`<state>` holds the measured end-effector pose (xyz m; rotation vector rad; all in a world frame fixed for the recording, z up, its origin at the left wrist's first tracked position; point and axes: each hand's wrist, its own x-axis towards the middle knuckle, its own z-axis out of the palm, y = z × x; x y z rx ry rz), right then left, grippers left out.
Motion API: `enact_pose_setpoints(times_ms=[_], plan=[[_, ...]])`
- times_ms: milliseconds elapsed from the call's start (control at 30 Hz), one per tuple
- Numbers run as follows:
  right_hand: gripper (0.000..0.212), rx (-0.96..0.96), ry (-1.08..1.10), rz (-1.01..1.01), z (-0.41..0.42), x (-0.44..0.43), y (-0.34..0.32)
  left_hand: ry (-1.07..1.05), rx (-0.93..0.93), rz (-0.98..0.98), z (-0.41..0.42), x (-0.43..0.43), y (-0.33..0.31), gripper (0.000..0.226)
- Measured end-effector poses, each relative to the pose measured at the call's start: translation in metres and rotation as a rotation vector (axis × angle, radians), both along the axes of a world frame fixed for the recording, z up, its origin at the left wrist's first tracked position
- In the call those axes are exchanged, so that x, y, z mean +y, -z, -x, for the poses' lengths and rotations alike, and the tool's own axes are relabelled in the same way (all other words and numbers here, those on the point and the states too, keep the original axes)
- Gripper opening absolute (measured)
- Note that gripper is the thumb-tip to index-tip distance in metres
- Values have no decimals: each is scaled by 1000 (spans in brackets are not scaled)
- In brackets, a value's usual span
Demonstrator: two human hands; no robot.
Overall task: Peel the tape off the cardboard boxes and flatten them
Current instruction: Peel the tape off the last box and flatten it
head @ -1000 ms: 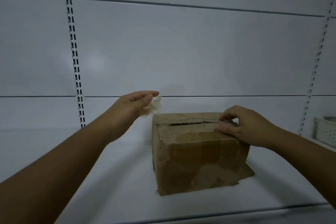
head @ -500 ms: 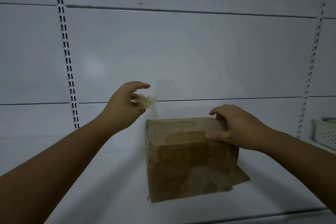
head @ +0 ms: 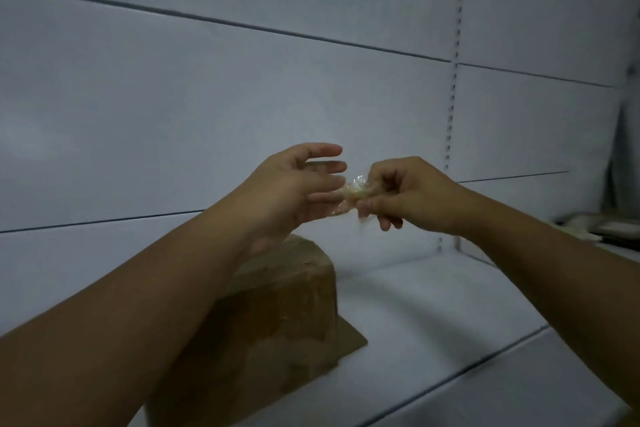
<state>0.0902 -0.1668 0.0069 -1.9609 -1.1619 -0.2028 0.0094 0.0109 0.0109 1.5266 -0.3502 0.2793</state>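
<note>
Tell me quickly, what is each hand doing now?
Left hand: open, fingers spread, touching the tape wad.
Right hand: closed, pinching the tape wad.

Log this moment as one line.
right hand: pinching tape wad | left hand: open, touching wad | cardboard box: on shelf, unflattened

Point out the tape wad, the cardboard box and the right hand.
tape wad (head: 353, 191), head view, middle of the crumpled clump
cardboard box (head: 287, 315), head view, front face
right hand (head: 412, 196), head view, back of hand
</note>
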Motion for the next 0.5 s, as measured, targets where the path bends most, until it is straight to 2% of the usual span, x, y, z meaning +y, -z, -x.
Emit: enact_pose_setpoints(times_ms=[167,300,367,500], plan=[[20,293,88,23,-48,-108,14,190,98,55,-31,-56,2,25],[8,306,394,-103,-108,-211,35,74,17,40,-68,-93,-1,18],[14,321,459,-160,-135,-249,43,36,6,-35,-91,-117,-2,16],[12,266,588,-193,-183,-309,52,32,24,-325,-144,-181,11,14]])
